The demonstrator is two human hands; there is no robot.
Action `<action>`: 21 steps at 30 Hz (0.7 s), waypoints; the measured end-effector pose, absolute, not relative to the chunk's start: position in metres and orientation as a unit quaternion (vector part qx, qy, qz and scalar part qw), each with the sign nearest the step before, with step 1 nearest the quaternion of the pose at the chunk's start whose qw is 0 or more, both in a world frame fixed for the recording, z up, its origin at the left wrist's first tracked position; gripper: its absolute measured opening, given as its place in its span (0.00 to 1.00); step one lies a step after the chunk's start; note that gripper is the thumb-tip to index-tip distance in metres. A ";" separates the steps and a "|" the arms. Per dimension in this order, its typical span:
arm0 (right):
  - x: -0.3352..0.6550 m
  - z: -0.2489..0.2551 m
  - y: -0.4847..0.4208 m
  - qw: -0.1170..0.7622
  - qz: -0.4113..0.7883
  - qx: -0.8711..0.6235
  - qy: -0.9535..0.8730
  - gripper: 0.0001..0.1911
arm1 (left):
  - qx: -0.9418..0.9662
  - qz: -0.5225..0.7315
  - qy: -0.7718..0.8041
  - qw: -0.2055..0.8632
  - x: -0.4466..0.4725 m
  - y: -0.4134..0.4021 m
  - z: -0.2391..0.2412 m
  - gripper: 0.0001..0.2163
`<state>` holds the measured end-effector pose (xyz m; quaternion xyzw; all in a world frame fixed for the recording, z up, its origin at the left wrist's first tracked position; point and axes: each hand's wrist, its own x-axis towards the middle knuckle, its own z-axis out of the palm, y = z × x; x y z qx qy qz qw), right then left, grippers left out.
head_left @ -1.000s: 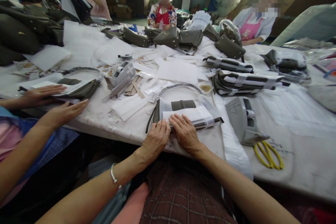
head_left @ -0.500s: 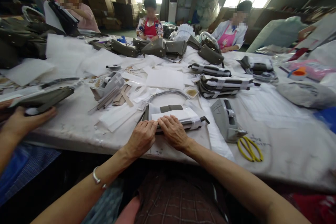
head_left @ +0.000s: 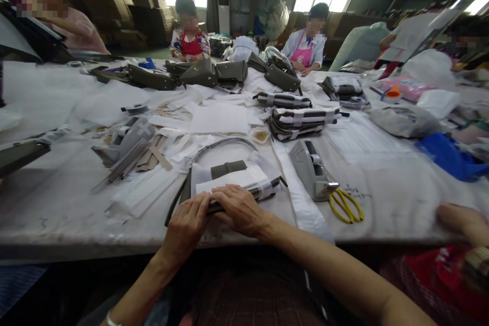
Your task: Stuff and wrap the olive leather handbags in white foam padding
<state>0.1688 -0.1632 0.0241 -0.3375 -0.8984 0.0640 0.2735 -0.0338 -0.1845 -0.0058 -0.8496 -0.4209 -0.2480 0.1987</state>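
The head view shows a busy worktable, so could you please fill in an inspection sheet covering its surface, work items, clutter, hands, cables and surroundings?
Surface: white table with small dark marks.
Work items: olive bag, partly covered in white wrapping; grey dispenser to its right, beside yellow handles.
Clutter: white sheets and stacked bags beyond the olive bag.
Hands: left hand and right hand both touch the bag's near edge; grip unclear.
Cables: nothing seen.
Surroundings: people in a red apron and a pink apron opposite; cardboard boxes behind; another person's hand at far right.
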 end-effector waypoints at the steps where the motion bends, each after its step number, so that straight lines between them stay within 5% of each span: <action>1: 0.182 0.031 -0.167 0.298 0.086 -0.348 -0.885 0.18 | -0.849 -0.251 -0.419 0.200 -0.037 -0.186 -0.008 0.18; 6: 0.277 0.052 -0.181 0.402 0.051 -0.483 -0.776 0.09 | -0.851 -0.262 -0.418 0.180 -0.047 -0.187 -0.016 0.19; 13: 0.365 0.015 -0.213 0.221 0.084 -0.652 -0.720 0.06 | -0.846 -0.268 -0.430 0.166 -0.046 -0.189 -0.021 0.18; 21: 0.367 -0.015 -0.208 0.182 0.160 -0.680 -0.692 0.09 | -0.843 -0.285 -0.421 0.176 -0.047 -0.187 -0.025 0.17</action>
